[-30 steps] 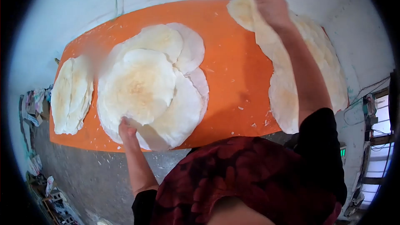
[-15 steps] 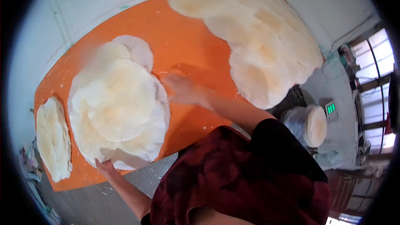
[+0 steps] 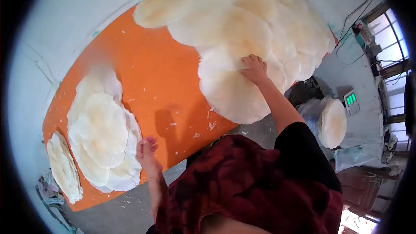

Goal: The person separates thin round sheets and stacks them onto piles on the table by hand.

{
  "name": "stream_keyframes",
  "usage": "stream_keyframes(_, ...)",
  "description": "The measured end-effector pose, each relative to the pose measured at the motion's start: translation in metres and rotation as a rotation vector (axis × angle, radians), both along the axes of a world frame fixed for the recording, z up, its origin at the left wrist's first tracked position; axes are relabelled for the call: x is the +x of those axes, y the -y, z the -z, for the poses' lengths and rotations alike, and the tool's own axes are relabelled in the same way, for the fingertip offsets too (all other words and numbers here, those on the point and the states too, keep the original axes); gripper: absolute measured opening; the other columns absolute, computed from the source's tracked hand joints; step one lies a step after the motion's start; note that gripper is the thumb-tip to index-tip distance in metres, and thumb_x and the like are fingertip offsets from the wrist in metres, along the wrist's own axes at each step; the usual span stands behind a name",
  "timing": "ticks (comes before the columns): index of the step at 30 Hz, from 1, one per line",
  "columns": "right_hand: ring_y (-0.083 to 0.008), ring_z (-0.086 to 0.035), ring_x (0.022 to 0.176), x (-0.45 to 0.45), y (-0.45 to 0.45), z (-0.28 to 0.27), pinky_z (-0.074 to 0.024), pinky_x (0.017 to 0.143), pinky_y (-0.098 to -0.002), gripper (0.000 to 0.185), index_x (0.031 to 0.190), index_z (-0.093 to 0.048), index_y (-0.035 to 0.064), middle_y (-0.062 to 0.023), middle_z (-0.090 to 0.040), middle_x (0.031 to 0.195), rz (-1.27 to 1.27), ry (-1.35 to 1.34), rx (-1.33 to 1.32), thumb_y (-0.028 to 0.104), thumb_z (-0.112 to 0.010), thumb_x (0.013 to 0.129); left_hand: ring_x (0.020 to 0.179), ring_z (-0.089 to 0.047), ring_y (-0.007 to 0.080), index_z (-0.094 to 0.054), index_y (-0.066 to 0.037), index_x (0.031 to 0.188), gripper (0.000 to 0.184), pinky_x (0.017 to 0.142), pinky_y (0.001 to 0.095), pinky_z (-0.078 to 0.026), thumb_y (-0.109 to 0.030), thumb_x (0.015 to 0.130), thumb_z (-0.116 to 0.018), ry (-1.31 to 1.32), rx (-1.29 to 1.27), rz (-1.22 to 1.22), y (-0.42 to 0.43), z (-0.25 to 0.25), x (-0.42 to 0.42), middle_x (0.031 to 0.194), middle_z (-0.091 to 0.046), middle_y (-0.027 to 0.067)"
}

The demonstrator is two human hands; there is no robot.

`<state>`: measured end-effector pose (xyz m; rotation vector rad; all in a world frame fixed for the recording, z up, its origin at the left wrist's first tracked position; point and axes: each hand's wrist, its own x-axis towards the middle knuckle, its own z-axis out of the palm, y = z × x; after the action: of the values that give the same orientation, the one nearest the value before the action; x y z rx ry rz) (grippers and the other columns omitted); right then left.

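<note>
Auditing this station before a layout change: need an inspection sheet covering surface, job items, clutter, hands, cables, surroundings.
Surface: orange table, dotted with pale scraps.
Job's things: broad spread of overlapping rounds at right; pile nearer the left; end stack at far left.
Clutter: jumbled items past the table's left end.
Hands: right hand palm down on the spread; left hand at the pile's edge, contact unclear.
Cables: dark cables near the window.
Surroundings: green-lit display, further stack.

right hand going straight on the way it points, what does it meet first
Likely more of the pale round sheets spread beneath the right hand; whether it touches them is unclear.
</note>
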<state>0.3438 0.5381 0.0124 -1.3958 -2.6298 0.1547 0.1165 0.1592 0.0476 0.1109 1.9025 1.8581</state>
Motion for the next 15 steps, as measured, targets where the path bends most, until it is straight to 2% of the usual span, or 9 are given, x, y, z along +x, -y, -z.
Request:
stream_keyframes(1,-0.0302,-0.043,0.106,0.0,-0.006,-0.002,-0.0376,0.084,-0.0442,0.05,0.11,-0.048,0.0082,-0.0121,-0.048,0.112,-0.027,0.011,-0.051,0.03,-0.061,0.067,0.079,-0.056,0.0154,-0.055,-0.003,0.089,0.017,0.067,0.027,-0.044,-0.018,0.085,-0.047,-0.008,-0.005,0.066,-0.015,-0.003,0.016,0.088,-0.058,0.0066)
stream_keyframes(4,-0.0282,-0.048,0.097,0.0,-0.028,0.013,-0.0426,0.075,-0.0411,0.036,0.102,-0.05,0.0058,-0.0106,-0.051,0.103,-0.276,0.167,0.02,0.023,-0.055,0.071,0.078,-0.056,0.0148,-0.055,-0.002,0.09,0.017,0.065,0.0258,-0.044,-0.016,0.086,-0.046,-0.008,-0.054,0.12,-0.04,-0.001,0.047,0.087,-0.058,0.0067)
stream_keyframes(7,-0.0264,-0.05,0.092,0.001,-0.037,0.013,-0.0453,0.066,-0.0373,0.026,0.097,-0.051,0.0041,-0.0101,-0.052,0.099,-0.413,0.229,0.074,0.015,-0.048,0.074,0.078,-0.057,0.0146,-0.055,-0.002,0.091,0.018,0.064,0.025,-0.044,-0.016,0.086,-0.046,0.009,-0.066,0.15,-0.055,0.0,0.067,0.087,-0.058,0.007)
stream_keyframes(10,-0.0248,-0.055,0.079,0.008,-0.043,0.015,-0.046,0.057,-0.0358,0.019,0.089,-0.053,0.0043,-0.0103,-0.056,0.085,-0.532,0.1,0.334,0.01,-0.045,0.073,0.079,-0.057,0.015,-0.055,-0.001,0.092,0.019,0.065,0.0256,-0.045,-0.017,0.086,-0.046,0.089,-0.061,0.23,-0.066,-0.003,0.082,0.087,-0.059,0.008)
stream_keyframes(11,-0.0249,-0.056,0.073,0.006,-0.052,0.012,-0.0458,0.056,-0.0363,0.016,0.085,-0.052,0.005,-0.01,-0.056,0.079,-0.456,0.067,0.277,0.011,-0.046,0.072,0.079,-0.057,0.0155,-0.054,-0.001,0.093,0.021,0.065,0.0261,-0.045,-0.019,0.086,-0.046,0.162,-0.046,0.271,-0.073,-0.004,0.085,0.087,-0.059,0.0085)
stream_keyframes(13,-0.0252,-0.057,0.062,-0.005,-0.066,-0.022,-0.0454,0.052,-0.0373,0.009,0.078,-0.051,0.0065,-0.0094,-0.056,0.068,-0.305,0.0,0.163,0.011,-0.047,0.071,0.083,-0.057,0.0183,-0.053,-0.001,0.096,0.025,0.069,0.0293,-0.045,-0.023,0.087,-0.046,0.294,-0.011,0.356,-0.092,-0.008,0.09,0.09,-0.058,0.0101)
stream_keyframes(15,-0.0263,-0.057,0.06,-0.012,-0.043,-0.06,-0.0453,0.053,-0.0397,0.006,0.074,-0.05,0.0066,-0.0093,-0.056,0.064,-0.432,-0.079,0.217,0.011,-0.046,0.071,0.09,-0.056,0.023,-0.05,-0.001,0.101,0.033,0.076,0.0346,-0.045,-0.03,0.087,-0.045,0.417,0.019,0.445,-0.114,-0.014,0.087,0.096,-0.057,0.0124)
